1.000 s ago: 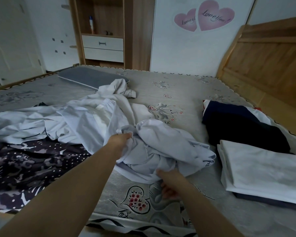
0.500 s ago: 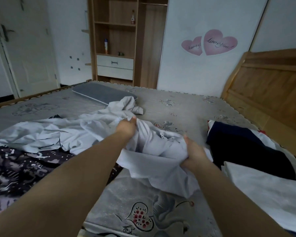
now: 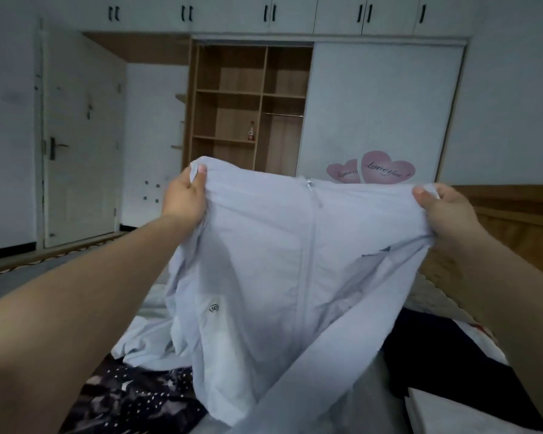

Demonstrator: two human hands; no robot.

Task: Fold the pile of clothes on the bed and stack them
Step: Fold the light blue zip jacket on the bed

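Observation:
A pale blue zip-up jacket (image 3: 273, 261) hangs spread in the air in front of me, zipper running down its middle. My left hand (image 3: 184, 195) pinches its top left edge and my right hand (image 3: 442, 208) pinches its top right edge. The jacket's lower part drapes down over the bed (image 3: 370, 399). Beneath it lie a white garment (image 3: 148, 343) and a dark patterned garment (image 3: 138, 399) at lower left. At lower right sit a folded dark navy garment (image 3: 445, 364) and a folded white garment (image 3: 452, 415).
A wooden headboard (image 3: 521, 227) stands at the right. Behind the bed are a wardrobe (image 3: 251, 108) with open shelves, a white sliding door with pink heart stickers (image 3: 373, 170), and a room door (image 3: 79, 142) at the left.
Both hands have lifted the pale blue jacket off the pile and pulled it wide apart by its top edge. My view has tilted upward toward the wardrobe.

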